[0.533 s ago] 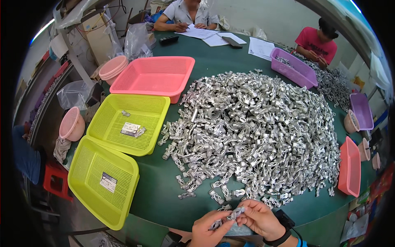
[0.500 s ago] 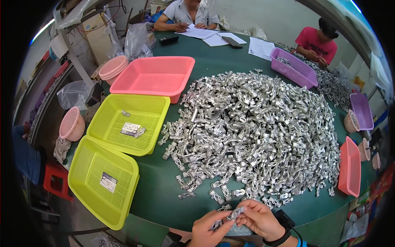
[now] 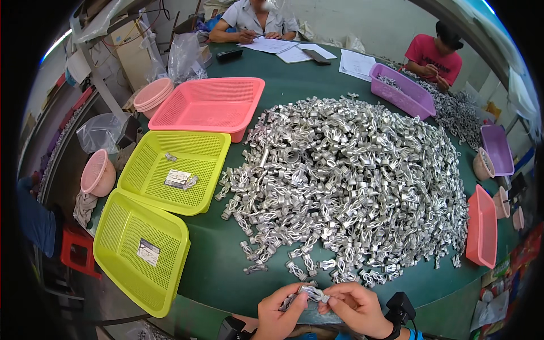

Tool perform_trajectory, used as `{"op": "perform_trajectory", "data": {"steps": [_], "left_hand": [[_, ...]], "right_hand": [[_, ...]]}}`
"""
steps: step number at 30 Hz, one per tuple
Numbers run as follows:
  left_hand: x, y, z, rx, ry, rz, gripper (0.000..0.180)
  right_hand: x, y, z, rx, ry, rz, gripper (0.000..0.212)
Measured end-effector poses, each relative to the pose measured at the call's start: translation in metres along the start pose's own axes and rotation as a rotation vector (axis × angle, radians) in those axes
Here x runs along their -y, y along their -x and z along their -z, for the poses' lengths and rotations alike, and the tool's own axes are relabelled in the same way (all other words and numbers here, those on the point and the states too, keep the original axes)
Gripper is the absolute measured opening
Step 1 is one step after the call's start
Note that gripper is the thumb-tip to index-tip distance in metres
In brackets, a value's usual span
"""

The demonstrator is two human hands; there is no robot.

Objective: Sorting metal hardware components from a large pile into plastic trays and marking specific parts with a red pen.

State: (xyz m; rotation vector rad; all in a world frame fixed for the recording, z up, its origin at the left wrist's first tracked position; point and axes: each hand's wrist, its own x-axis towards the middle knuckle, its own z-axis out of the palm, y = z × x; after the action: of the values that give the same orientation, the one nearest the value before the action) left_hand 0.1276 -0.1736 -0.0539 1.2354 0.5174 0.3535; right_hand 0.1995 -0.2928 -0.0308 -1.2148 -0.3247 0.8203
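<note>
Close to the table's near edge, my left hand [image 3: 279, 310] is closed around silver metal parts, one showing by the palm. Between both hands lies a silver metal part [image 3: 312, 293] with a looped, twisted body, held sideways. My right hand [image 3: 356, 309] pinches its right end with thumb and fingers. Just beyond my hands spreads a large heap of similar silver metal parts [image 3: 351, 181], with a few loose ones at its near edge. How many parts sit inside my left hand is hidden by the fingers.
At left stand two lime-green baskets [image 3: 182, 255] holding printed cards, and a pink basket [image 3: 255, 99]. A red-pink tray [image 3: 481, 226] is at right. Farther off is a purple basket [image 3: 416, 107]. Two people sit across the green table [image 3: 226, 272], one near papers [image 3: 266, 44].
The metal part between my hands has turned from tilted upward to lying lengthwise, more of it showing. My hands have moved slightly apart. The view has shifted a little.
</note>
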Motion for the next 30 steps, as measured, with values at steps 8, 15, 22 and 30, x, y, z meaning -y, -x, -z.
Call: {"op": "perform_trajectory", "data": {"steps": [8, 15, 22, 30], "left_hand": [[-0.002, -0.001, -0.001, 0.012, 0.092, 0.032, 0.017], [0.005, 0.000, 0.002, 0.043, 0.027, 0.065, 0.017], [0.006, 0.001, 0.001, 0.070, 0.135, 0.081, 0.018], [0.004, 0.002, 0.004, 0.116, 0.064, -0.032, 0.024]], "right_hand": [[-0.001, -0.003, -0.004, 0.030, 0.001, 0.005, 0.027], [-0.002, -0.002, -0.004, -0.014, 0.122, 0.079, 0.028], [0.001, 0.001, -0.007, 0.010, 0.144, 0.128, 0.023], [-0.007, 0.003, 0.003, 0.056, 0.192, 0.138, 0.020]]}}
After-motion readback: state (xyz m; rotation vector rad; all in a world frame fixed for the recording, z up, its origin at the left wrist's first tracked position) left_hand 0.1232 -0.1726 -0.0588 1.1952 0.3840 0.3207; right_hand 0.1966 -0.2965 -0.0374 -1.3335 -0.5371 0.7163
